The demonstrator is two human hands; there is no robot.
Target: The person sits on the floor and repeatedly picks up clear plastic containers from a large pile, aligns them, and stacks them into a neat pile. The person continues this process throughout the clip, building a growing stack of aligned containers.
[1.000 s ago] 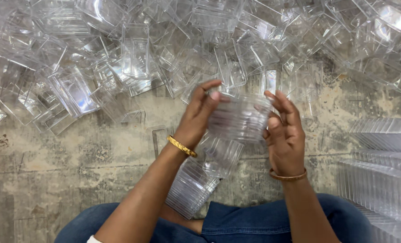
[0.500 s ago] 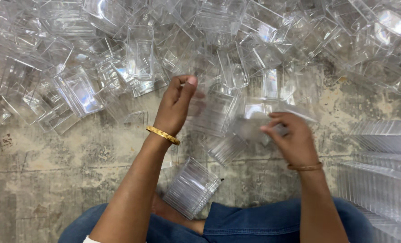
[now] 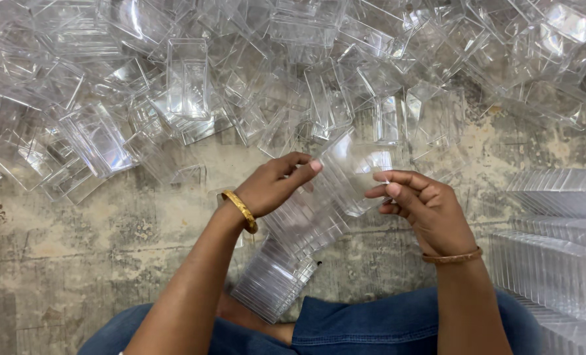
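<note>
Since the piece in hand is thin-walled moulded plastic, I'm judging it as very light, springy rather than rigid, slick on the faces and likely to crease or crack if squeezed mid-wall; the rim and corners are looking like the sane places to pinch.

Going left to right:

- The loose heap of clear plastic trays (image 3: 174,92) is spreading across the top of the stained, patchy concrete floor (image 3: 76,250), the pieces lying at all angles and overlapping.
- The left hand (image 3: 273,187), wearing a gold bangle (image 3: 240,210), is closing its fingertips on the left edge of the single clear rectangular plastic tray (image 3: 352,174). The grip is looking like a light pinch, not a clamp.
- That tray is sitting between both hands, held up off the floor, just above the nested stack of clear ribbed trays (image 3: 286,263) that is running down toward the blue denim lap (image 3: 372,329). I cannot tell whether the tray is touching the top of the stack.
- The tray is transparent, glossy, shallow, with a stepped recess and catching white glare.
- The right hand (image 3: 424,207), wearing a thin brown bangle (image 3: 452,257), is pinching the tray's right edge between thumb and forefinger.
- Tidy rows of stacked clear trays (image 3: 556,263) are standing at the far right, well apart from the hands.
</note>
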